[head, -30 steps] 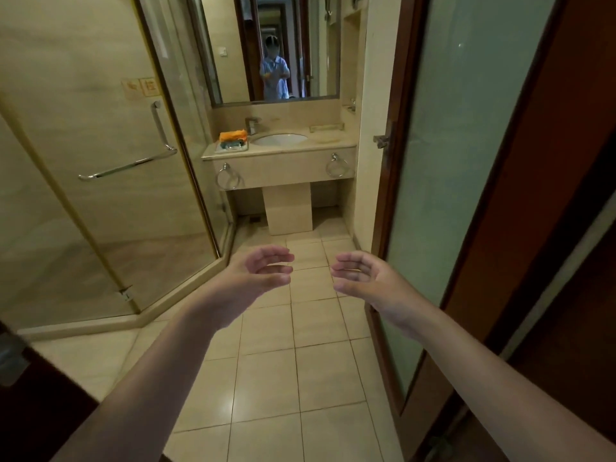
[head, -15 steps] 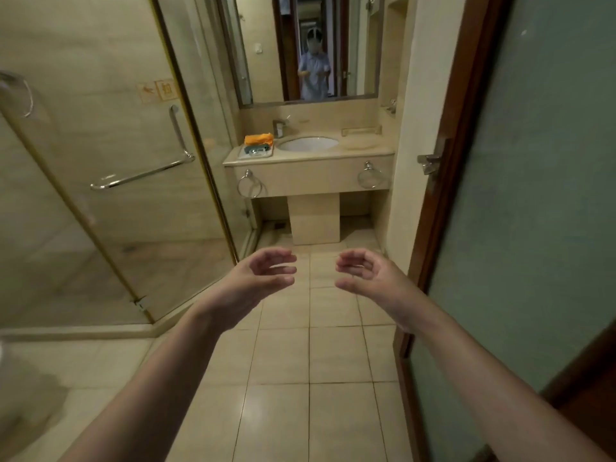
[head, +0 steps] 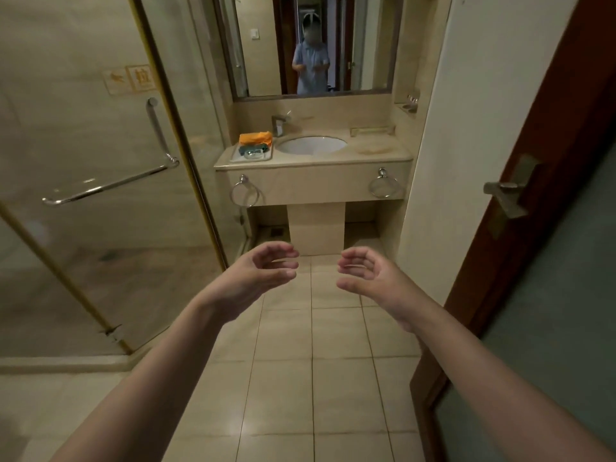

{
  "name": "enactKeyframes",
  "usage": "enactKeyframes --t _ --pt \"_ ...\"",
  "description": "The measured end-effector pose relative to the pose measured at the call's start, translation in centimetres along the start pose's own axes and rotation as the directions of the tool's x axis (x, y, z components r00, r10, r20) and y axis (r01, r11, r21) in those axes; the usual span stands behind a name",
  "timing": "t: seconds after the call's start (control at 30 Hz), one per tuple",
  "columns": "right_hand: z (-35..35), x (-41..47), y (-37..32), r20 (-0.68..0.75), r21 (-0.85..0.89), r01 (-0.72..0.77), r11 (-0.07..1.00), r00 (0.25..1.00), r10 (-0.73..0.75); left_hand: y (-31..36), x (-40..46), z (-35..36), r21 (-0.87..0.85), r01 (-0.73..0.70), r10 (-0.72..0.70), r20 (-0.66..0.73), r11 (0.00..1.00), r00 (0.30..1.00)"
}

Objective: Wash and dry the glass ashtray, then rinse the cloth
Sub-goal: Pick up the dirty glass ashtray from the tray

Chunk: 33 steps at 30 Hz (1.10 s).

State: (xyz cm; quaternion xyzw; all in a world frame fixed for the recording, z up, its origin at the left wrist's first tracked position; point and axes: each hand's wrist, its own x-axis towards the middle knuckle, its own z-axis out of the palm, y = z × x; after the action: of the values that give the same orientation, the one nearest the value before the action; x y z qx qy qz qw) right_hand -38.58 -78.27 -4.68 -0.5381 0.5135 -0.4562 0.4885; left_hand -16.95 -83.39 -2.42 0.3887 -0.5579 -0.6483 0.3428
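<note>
On the far vanity counter, a white tray [head: 237,156] left of the basin holds a glass ashtray [head: 254,154], a dark green cloth [head: 253,148] and a folded orange cloth [head: 255,138] behind it. The white oval sink [head: 311,145] has a metal faucet [head: 279,123] at its back left. My left hand [head: 258,273] and my right hand [head: 371,275] hover side by side over the floor tiles, well short of the counter, fingers curled and apart, holding nothing.
A glass shower enclosure [head: 100,155] with a chrome handle bar [head: 110,185] fills the left side. An open wooden door [head: 520,195] with a metal lever stands on the right. Two towel rings [head: 245,194] hang under the counter. A mirror [head: 310,45] reflects a person.
The view has advanced through the doorway toward the vanity, so the counter and sink look larger. Both hands keep the same curled, empty pose in front of me.
</note>
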Motion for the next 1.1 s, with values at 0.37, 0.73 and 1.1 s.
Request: enactKeyframes --t 0.37,0.73,1.1 --pt "-3.9 15.6 1.0 -0.036 0.015 0.023 1.000 0.999 -0.023 1.6 16.2 -5.5 -0.013 -0.008 0.008 0.035 1.000 0.999" --pt "-10.5 33.3 3.4 0.045 0.028 0.004 1.000 0.999 -0.005 3.4 35.0 -6.7 -0.031 -0.013 0.013 0.015 0.999 1.000" --pt "-11.6 50.9 5.4 0.086 0.031 -0.037 0.999 0.996 0.034 3.1 49.6 -14.7 -0.064 0.018 -0.019 -0.020 0.998 1.000"
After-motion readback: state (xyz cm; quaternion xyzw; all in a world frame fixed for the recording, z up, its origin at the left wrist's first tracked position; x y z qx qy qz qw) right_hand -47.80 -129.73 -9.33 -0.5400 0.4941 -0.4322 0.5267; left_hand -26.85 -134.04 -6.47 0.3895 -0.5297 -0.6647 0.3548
